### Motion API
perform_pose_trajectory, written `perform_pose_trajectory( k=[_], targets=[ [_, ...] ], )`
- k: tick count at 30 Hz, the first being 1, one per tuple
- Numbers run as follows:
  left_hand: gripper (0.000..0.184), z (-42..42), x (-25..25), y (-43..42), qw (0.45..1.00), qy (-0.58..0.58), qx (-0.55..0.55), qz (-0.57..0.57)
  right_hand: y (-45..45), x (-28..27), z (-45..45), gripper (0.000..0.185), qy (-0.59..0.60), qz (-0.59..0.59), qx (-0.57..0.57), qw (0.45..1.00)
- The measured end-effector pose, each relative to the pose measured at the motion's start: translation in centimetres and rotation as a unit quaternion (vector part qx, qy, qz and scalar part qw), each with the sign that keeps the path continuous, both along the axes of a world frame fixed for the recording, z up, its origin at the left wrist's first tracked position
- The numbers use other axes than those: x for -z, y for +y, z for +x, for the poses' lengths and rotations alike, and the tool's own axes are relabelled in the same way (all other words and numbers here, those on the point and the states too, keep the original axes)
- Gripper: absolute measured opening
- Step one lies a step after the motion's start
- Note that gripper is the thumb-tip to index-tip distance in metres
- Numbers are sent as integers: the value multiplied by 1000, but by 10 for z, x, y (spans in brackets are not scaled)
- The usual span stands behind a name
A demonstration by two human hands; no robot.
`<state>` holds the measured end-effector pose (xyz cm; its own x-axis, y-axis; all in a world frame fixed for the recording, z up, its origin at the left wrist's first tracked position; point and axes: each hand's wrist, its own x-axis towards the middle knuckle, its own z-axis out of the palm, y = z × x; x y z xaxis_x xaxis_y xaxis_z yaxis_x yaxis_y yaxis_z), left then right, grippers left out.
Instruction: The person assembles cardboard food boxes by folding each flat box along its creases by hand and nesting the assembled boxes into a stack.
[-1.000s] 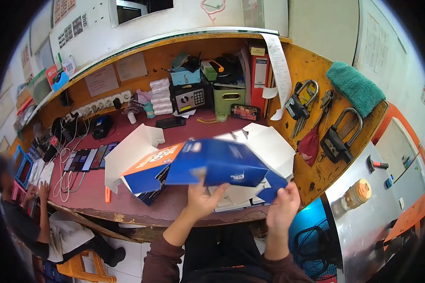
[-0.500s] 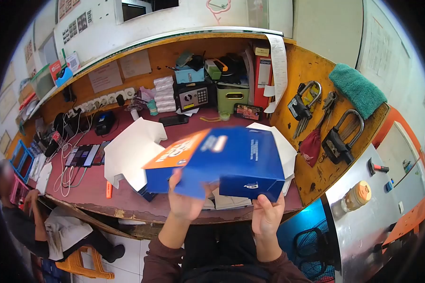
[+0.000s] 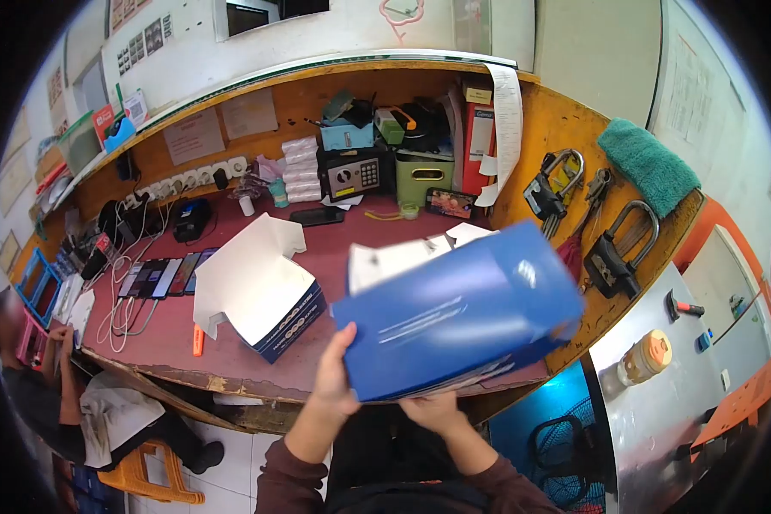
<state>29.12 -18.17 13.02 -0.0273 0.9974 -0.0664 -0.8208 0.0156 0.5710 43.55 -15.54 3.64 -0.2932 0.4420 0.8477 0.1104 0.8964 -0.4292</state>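
The blue box (image 3: 454, 317), its print blurred, is tilted above the bench (image 3: 158, 338), its left end gripped by the left hand (image 3: 336, 377); the right hand (image 3: 435, 411) meets its underside, fingers hidden, their closure impossible to tell. The box partly covers white card (image 3: 390, 264) behind it and, past its right end, a red pouch (image 3: 570, 255).

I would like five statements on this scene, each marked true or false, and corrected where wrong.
1. The left hand holds the blue box. True.
2. The right hand holds the hammer. False: the hammer lies on the metal table.
3. The safe stands beside the green bin. True.
4. The green towel lies on the floor. False: it rests on the wooden panel.
5. In the picture, the open box is right of the phone row. True.
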Motion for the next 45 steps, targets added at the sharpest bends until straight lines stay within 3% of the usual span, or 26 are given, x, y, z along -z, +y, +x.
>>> perform_pose_trajectory(
  k=[1,2,3,4,6,8,12,14,15,16,18,19,20,21,24,25,27,28,29,31,32,34,36,38,41,45],
  targets=[
    [39,-19,5,1,999,15,23,16,-6,-3,12,29,-29,-77,95,992],
    [39,-38,12,3,998,30,45,31,3,2,32,34,-2,-169,67,983],
    [42,-53,15,2,994,94,41,44,16,6,56,40,166,-340,-146,914],
    [42,-62,14,1,994,95,41,42,23,6,77,47,330,-435,-350,761],
    [49,-74,10,2,954,281,59,85,12,-24,81,56,450,-464,-472,600],
    [55,-78,10,5,951,288,34,106,13,-5,90,50,306,-493,-254,774],
    [81,-84,31,8,943,244,-4,227,14,-47,76,45,138,-521,-230,811],
    [80,-54,27,0,938,125,87,312,2,-63,44,27,400,-461,-223,760],
    [80,-42,29,-3,930,84,120,337,-2,-71,29,28,436,-435,-172,769],
    [76,-34,36,-8,945,63,129,294,-1,-64,26,28,436,-435,-171,769],
    [69,-22,49,-17,967,24,146,207,4,-47,19,39,330,-239,-137,903],
    [66,-18,52,-18,975,6,154,162,7,-46,17,46,309,-184,-139,923],
    [66,-14,57,-12,975,6,154,161,5,-44,10,46,310,-184,-139,922],
    [68,-12,64,-1,929,-164,248,220,-2,-54,-1,44,344,-176,-106,916],
    [69,12,24,-7,952,-174,164,194,-18,-100,-8,37,380,-183,-112,900],
    [65,20,17,-4,958,30,18,284,-25,-116,-7,34,336,-246,-119,902],
    [57,20,11,-2,911,203,-61,355,-28,-117,-7,28,192,-312,-45,929],
    [55,20,8,-1,875,279,-110,381,-16,-114,-18,29,165,-78,97,978],
    [54,12,15,5,887,257,-120,365,-18,-117,-14,29,199,-114,26,973],
    [49,6,7,8,904,201,-158,344,-15,-111,-17,29,380,-192,-86,901],
    [49,1,5,7,904,200,-158,344,-11,-91,-22,29,517,-233,-123,814],
    [40,-15,4,3,883,311,-150,319,-11,-102,4,27,453,-368,-215,783],
    [29,-29,14,6,874,344,-177,294,-8,-121,18,23,490,-520,-201,670],
    [21,-38,13,9,824,408,-200,337,-2,-106,29,20,476,-511,-309,645],
    [15,-30,11,9,816,382,-228,369,-3,-94,15,33,369,-297,-59,879],
    [18,-21,16,7,808,361,-225,407,7,-91,10,35,340,-258,46,903]
  ],
)
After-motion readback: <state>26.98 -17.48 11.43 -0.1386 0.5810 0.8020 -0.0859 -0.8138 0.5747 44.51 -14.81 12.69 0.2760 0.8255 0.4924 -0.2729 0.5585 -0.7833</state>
